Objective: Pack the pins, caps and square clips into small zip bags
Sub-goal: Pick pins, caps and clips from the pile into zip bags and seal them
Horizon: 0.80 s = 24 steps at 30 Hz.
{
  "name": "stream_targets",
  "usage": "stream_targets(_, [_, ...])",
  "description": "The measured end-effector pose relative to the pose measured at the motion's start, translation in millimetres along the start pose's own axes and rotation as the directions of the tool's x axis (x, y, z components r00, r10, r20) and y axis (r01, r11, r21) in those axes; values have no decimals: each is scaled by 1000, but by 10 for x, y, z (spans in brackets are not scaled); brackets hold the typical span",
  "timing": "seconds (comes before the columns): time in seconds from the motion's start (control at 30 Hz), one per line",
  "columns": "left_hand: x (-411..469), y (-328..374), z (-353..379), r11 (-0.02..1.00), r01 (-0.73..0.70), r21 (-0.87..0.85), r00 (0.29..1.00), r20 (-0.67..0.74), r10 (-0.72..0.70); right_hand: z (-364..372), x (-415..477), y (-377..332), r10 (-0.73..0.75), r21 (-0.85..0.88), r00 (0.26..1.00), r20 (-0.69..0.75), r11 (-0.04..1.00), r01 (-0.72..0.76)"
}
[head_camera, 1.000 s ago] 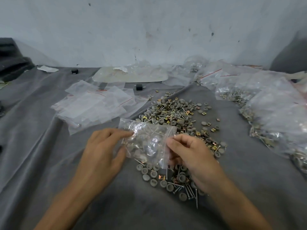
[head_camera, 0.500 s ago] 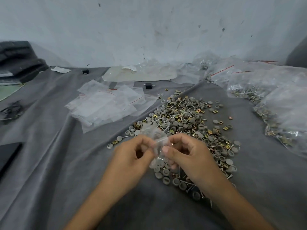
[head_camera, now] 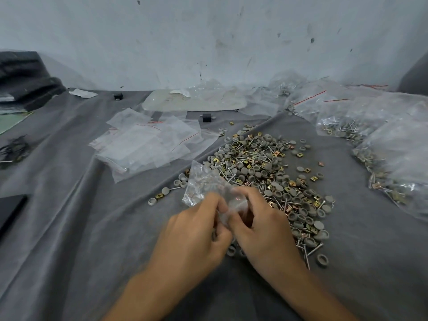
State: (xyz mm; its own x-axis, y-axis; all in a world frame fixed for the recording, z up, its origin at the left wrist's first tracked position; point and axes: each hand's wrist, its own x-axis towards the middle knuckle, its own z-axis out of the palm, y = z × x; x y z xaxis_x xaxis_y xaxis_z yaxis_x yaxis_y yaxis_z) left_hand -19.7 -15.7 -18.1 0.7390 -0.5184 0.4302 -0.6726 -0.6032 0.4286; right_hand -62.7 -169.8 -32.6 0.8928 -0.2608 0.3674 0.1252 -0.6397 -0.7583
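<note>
Left hand (head_camera: 196, 228) and right hand (head_camera: 261, 228), close together, pinch the small zip bag (head_camera: 203, 181) above the near left edge of the parts pile (head_camera: 266, 172), where a half-pressed seal could let pieces spill out.

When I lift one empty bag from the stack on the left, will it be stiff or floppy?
Probably floppy and light: the empty bags are thin clear film lying flat. Perhaps slippery too: the stack is fanned out unevenly.
</note>
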Motion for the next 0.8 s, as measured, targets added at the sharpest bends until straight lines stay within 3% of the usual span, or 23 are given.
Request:
stream_targets(0.13, [5,40,-27,999,-28,19,999,33,28,-15,7,-13,-14,7,999,49,1000,14])
stream_targets(0.3, [53,27,-179,988,-138,75,959,-241,152,-94,67,16,29,-133,996,90,991,-17])
stream_targets(0.5, [66,-34,-211,979,-146,143,951,-253,179,-122,60,-32,-32,260,970,242,965,-33])
stream_targets(0.6, [81,-152,-308,988,-80,132,906,-404,127,-264,129,17,-10,350,939,342,929,-117])
stream_targets(0.7, [92,-242,-423,988,45,146,855,-517,38,-459,233,159,2,135,985,174,991,-26])
stream_targets(0.8, [118,-247,-433,964,175,202,902,-425,-75,-583,336,341,25,-282,994,106,959,6])
